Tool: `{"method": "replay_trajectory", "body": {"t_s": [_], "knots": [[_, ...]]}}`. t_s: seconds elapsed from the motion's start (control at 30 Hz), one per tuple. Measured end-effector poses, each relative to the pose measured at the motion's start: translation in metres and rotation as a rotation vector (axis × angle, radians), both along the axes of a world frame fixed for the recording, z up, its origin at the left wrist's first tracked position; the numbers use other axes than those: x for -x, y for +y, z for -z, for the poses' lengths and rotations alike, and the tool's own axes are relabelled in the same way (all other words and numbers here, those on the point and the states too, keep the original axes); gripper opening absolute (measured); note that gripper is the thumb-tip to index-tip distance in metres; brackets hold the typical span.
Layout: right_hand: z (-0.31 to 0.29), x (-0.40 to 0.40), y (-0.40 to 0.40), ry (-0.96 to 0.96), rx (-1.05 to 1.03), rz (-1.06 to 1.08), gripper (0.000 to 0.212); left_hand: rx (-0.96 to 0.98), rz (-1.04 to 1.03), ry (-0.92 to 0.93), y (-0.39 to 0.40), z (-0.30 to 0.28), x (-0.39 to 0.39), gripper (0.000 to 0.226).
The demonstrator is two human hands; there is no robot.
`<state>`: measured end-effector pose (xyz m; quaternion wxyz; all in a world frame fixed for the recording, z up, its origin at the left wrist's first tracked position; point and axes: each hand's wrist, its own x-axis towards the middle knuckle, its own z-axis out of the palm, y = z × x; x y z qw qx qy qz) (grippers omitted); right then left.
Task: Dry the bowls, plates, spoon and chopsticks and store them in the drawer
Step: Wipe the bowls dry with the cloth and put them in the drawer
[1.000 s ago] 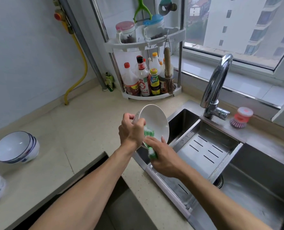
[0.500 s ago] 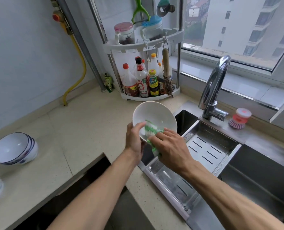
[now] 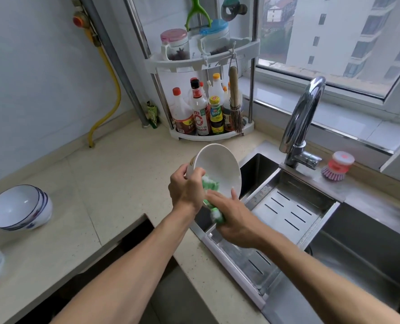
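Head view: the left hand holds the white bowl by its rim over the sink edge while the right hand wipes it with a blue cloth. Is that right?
Not quite. The cloth is green and white, not blue, as the head view shows. The rest stands: the left hand holds the white bowl by its rim over the sink edge while the right hand wipes it.

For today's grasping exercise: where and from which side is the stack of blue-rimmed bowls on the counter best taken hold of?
Probably the stack of bowls by its upper rim, coming from the right: it lies tilted, mouth up and open, with bare counter on that side.
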<state>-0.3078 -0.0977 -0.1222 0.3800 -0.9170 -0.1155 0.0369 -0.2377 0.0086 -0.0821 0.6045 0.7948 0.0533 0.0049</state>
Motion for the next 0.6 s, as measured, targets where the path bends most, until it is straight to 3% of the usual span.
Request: {"method": "replay_trajectory", "body": {"t_s": [0.1, 0.13, 0.17, 0.27, 0.3, 0.33, 0.5, 0.6], "knots": [[0.010, -0.006, -0.028, -0.091, 0.418, 0.011, 0.081, 0.005, 0.035, 0.030, 0.004, 0.002, 0.000, 0.019], [0.012, -0.006, -0.027, -0.078, 0.460, 0.044, 0.081, 0.011, 0.023, 0.031, 0.002, 0.003, 0.002, 0.017], [0.010, -0.007, -0.022, -0.058, 0.404, 0.067, 0.079, 0.010, -0.001, 0.022, 0.000, 0.002, 0.002, 0.017], [-0.003, 0.003, 0.002, 0.079, -0.085, 0.000, 0.072, -0.008, -0.026, -0.001, 0.001, 0.003, 0.000, 0.017], [-0.004, 0.005, 0.002, 0.085, -0.094, -0.036, 0.071, -0.024, 0.004, -0.001, 0.006, 0.002, -0.002, 0.017], [-0.005, 0.007, -0.003, 0.074, 0.000, -0.066, 0.071, -0.051, 0.052, 0.008, 0.012, 0.001, -0.004, 0.018], [-0.002, -0.013, -0.047, -0.218, 0.879, -0.220, 0.083, -0.301, 0.431, 0.172, 0.027, -0.010, -0.023, 0.024], [-0.003, -0.022, -0.057, -0.294, 1.057, -0.327, 0.095, -0.311, 0.568, 0.394, 0.028, -0.016, -0.027, 0.046]]}}
